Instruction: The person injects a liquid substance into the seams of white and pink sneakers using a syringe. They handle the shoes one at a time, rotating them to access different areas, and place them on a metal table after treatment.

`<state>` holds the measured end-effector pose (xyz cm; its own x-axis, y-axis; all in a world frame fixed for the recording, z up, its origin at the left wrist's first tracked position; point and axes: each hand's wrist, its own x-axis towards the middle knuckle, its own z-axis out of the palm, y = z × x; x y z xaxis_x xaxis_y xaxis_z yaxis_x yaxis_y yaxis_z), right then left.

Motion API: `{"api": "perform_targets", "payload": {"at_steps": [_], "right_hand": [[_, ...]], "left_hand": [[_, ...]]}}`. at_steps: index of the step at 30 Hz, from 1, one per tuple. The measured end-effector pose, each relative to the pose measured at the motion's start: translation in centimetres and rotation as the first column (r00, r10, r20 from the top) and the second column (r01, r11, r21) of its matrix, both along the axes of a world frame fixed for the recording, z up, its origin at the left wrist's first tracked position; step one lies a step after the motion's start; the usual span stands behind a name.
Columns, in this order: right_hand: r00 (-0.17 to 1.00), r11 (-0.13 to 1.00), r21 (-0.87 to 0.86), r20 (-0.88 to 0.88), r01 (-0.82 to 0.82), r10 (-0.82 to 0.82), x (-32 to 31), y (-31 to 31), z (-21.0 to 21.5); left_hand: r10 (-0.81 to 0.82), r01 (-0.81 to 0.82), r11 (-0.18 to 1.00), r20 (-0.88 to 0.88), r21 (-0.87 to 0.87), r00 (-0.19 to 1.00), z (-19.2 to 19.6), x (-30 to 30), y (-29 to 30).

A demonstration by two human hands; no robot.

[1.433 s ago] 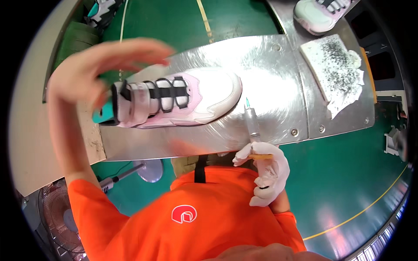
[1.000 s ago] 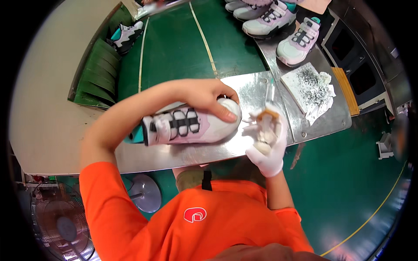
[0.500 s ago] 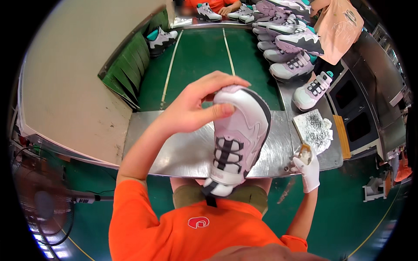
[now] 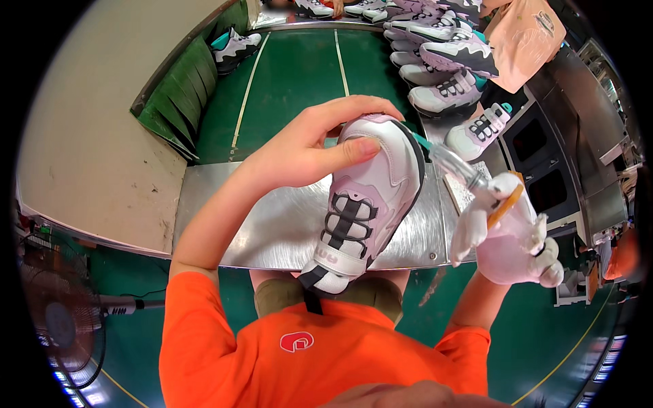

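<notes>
My bare left hand (image 4: 320,139) grips a white and lilac sneaker (image 4: 391,197) by its toe, thumb over the upper and fingers around the far side. The toe points away from me, with the strap and heel end near my lap. My white-gloved right hand (image 4: 507,238) is closed on a clear syringe-like applicator (image 4: 452,163) with a thin teal tip. That tip reaches the dark sole edge beside the toe; whether it touches, I cannot tell. A yellow-brown strip (image 4: 507,206) also shows between the gloved fingers.
Under the shoe lies a metal table edge (image 4: 231,224), with a green belt (image 4: 292,102) beyond. Sneakers are piled (image 4: 442,75) at the right; a single sneaker (image 4: 479,132) stands nearer. A green flap curtain (image 4: 173,102) lines the left, and a fan (image 4: 64,326) stands lower left.
My right hand has risen from beside the white pad on the table, bringing the applicator to the sneaker's toe edge. My left hand keeps its hold, and the view has shifted slightly.
</notes>
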<state>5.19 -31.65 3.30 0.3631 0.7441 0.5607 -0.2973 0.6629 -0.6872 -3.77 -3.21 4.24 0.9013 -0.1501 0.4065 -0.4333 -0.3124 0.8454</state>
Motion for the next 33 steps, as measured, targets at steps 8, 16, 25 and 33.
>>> {"api": "perform_targets", "payload": {"at_steps": [8, 16, 25, 33], "right_hand": [[0.999, 0.999, -0.033, 0.026, -0.032, 0.033, 0.5, 1.4, 1.0], [0.998, 0.994, -0.103, 0.043, -0.046, 0.051, 1.2, 1.7, 1.1], [0.992, 0.982, -0.189, -0.122, -0.003, -0.021, 1.7, 4.5, -1.3], [0.993, 0.969, -0.228, 0.035, -0.099, 0.110, 4.7, 4.5, -3.8]], "left_hand": [[-0.014, 0.012, 0.998, 0.029, 0.053, 0.999, 0.5, 0.2, -0.2], [0.008, -0.007, 1.000, 0.037, -0.025, 0.999, -0.1, -0.1, 0.2], [0.119, -0.114, 0.981, 0.025, -0.156, 0.993, -1.8, -0.2, 2.2], [0.289, -0.305, 0.912, -0.098, -0.273, 0.952, -3.6, -0.3, 3.2]]}}
